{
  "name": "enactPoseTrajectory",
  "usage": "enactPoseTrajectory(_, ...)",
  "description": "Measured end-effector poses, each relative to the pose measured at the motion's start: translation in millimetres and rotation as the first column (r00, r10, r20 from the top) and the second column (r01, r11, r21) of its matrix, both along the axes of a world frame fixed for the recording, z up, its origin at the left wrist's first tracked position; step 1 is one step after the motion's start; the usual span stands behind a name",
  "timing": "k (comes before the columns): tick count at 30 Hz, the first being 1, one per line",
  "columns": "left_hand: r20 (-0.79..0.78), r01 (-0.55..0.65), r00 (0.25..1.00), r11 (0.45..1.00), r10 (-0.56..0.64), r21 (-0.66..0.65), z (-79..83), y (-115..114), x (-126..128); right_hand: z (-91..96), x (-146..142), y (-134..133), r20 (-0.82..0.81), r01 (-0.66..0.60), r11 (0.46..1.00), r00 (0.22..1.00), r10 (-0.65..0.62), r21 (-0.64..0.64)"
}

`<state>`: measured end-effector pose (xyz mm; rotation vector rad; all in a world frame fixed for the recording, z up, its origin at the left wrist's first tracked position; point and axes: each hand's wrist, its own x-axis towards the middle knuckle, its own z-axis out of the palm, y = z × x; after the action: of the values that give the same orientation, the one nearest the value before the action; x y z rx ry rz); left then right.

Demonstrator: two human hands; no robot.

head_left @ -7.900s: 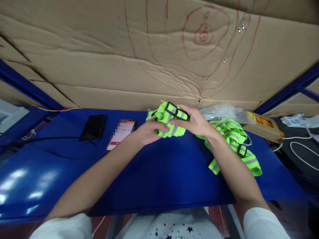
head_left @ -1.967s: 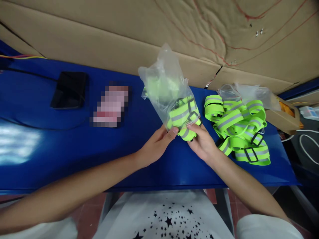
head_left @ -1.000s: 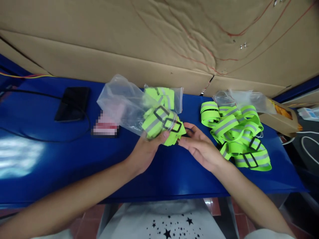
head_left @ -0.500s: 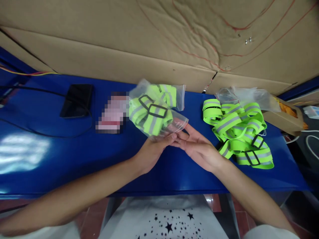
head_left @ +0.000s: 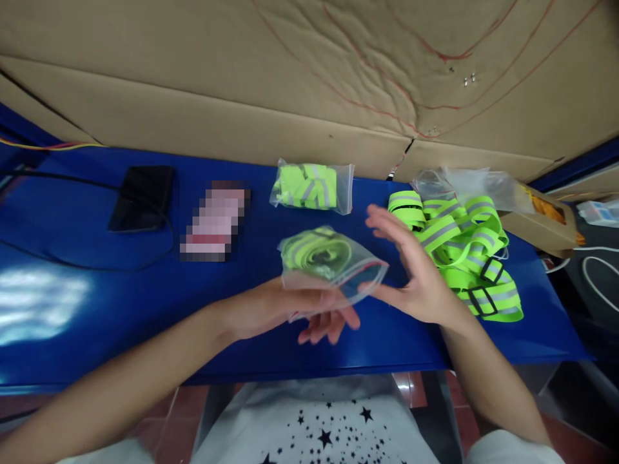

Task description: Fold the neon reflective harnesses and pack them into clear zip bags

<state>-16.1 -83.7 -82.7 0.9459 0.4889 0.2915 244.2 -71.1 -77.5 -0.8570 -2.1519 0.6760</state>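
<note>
A clear zip bag (head_left: 360, 274) with a coiled fluorescent yellow-green reflective strap (head_left: 316, 250) inside lies across my left hand (head_left: 283, 301). The left thumb presses on the bag from above, and its fingers show beneath. The bag's mouth, edged in red, faces right and looks spread apart. My right hand (head_left: 416, 280) is open, fingers spread upward. Its thumb tip is at the bag's mouth; whether it touches the plastic I cannot tell. Another bagged strap (head_left: 309, 187) lies behind on the table.
A heap of loose reflective straps (head_left: 464, 238) with black buckles lies to the right. Behind it are empty clear bags (head_left: 476, 183) and an open cardboard box (head_left: 541, 219). On the left of the blue table (head_left: 159, 309) are a blurred-out pinkish item (head_left: 213, 222) and a black device (head_left: 142, 196) with a cable.
The bag has come down and nearer me and has turned, now showing the strap's coil instead of the buckles. My right hand has let go and moved right, opening its fingers.
</note>
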Motion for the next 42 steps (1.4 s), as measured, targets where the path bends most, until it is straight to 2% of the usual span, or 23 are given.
enactPoseTrajectory(1,0.016,0.112,0.994,0.993,-0.112,0.025,5.2,-1,-5,0.9,-1,-2,-0.043,-0.057,0.996,0.998,0.054,-0.073)
enactPoseTrajectory(2,0.021,0.167,0.985,0.983,-0.169,0.081,9.1,-1,-11,1.2,-3,-5,-0.104,-0.084,0.986,0.992,0.069,-0.144)
enactPoseTrajectory(3,0.020,0.106,0.994,0.977,-0.112,0.185,11.3,-1,-16,1.0,-5,-8,-0.168,-0.081,0.973,0.985,0.044,-0.216)
enactPoseTrajectory(4,0.040,-0.063,0.998,0.946,0.053,0.319,11.7,-1,-20,0.3,-7,-11,-0.227,-0.052,0.954,0.974,-0.017,-0.296)
enactPoseTrajectory(5,0.104,-0.312,0.949,0.834,0.298,0.455,10.5,1,-24,-1.0,-10,-13,-0.270,-0.008,0.923,0.957,-0.104,-0.385)
enactPoseTrajectory(6,0.213,-0.546,0.826,0.645,0.522,0.535,7.7,3,-25,-3.0,-12,-14,-0.297,0.031,0.882,0.936,-0.191,-0.470)
enactPoseTrajectory(7,0.307,-0.698,0.680,0.458,0.666,0.551,3.8,6,-24,-5.5,-14,-14,-0.306,0.052,0.838,0.917,-0.255,-0.543)
enactPoseTrajectory(8,0.348,-0.757,0.602,0.374,0.719,0.536,-0.9,8,-22,-8.7,-17,-13,-0.302,0.058,0.796,0.907,-0.294,-0.602)
enactPoseTrajectory(9,0.334,-0.765,0.598,0.396,0.729,0.507,-6.2,11,-18,-12.3,-19,-11,-0.294,0.055,0.759,0.902,-0.316,-0.649)
enactPoseTrajectory(11,0.198,-0.665,0.735,0.632,0.648,0.398,-17.2,13,-6,-19.8,-24,-5,-0.291,0.044,0.707,0.892,-0.346,-0.706)
enactPoseTrajectory(12,0.127,-0.612,0.785,0.727,0.606,0.312,-22.5,13,-1,-23.3,-25,-2,-0.294,0.038,0.685,0.885,-0.362,-0.728)
enactPoseTrajectory(13,0.066,-0.578,0.812,0.784,0.580,0.225,-27.3,13,4,-26.4,-26,2,-0.297,0.028,0.659,0.878,-0.376,-0.751)
enactPoseTrajectory(14,0.014,-0.568,0.820,0.809,0.573,0.152,-31.4,13,7,-29.0,-27,5,-0.302,0.012,0.631,0.871,-0.388,-0.776)
enactPoseTrajectory(16,-0.075,-0.580,0.807,0.811,0.585,0.077,-37.0,12,8,-32.9,-24,10,-0.297,-0.027,0.571,0.874,-0.385,-0.821)
enactPoseTrajectory(18,-0.128,-0.583,0.798,0.808,0.589,0.082,-39.3,11,3,-35.6,-20,14,-0.275,-0.043,0.541,0.893,-0.356,-0.840)
enactPoseTrajectory(21,-0.147,-0.559,0.811,0.824,0.567,0.094,-39.7,11,-6,-38.6,-16,16,-0.243,-0.024,0.565,0.917,-0.316,-0.825)
enactPoseTrajectory(25,-0.125,-0.566,0.819,0.824,0.560,-0.015,-39.4,10,-13,-39.6,-11,14,-0.232,-0.032,0.574,0.932,-0.279,-0.818)
enactPoseTrajectory(29,-0.119,-0.566,0.817,0.824,0.564,0.016,-39.8,7,-16,-39.3,-8,9,-0.213,-0.042,0.609,0.954,-0.211,-0.792)
enactPoseTrajectory(33,-0.135,-0.595,0.793,0.803,0.594,0.040,-44.3,5,-16,-43.3,-13,5,-0.213,0.053,0.669,0.927,-0.309,-0.742)
enactPoseTrajectory(37,-0.143,-0.630,0.764,0.775,0.629,0.042,-48.7,4,-13,-45.6,-18,4,-0.245,0.064,0.666,0.900,-0.360,-0.743)
enactPoseTrajectory(42,-0.109,-0.596,0.795,0.802,0.597,0.047,-46.0,5,-12,-43.9,-15,4,-0.235,0.068,0.668,0.906,-0.353,-0.741)
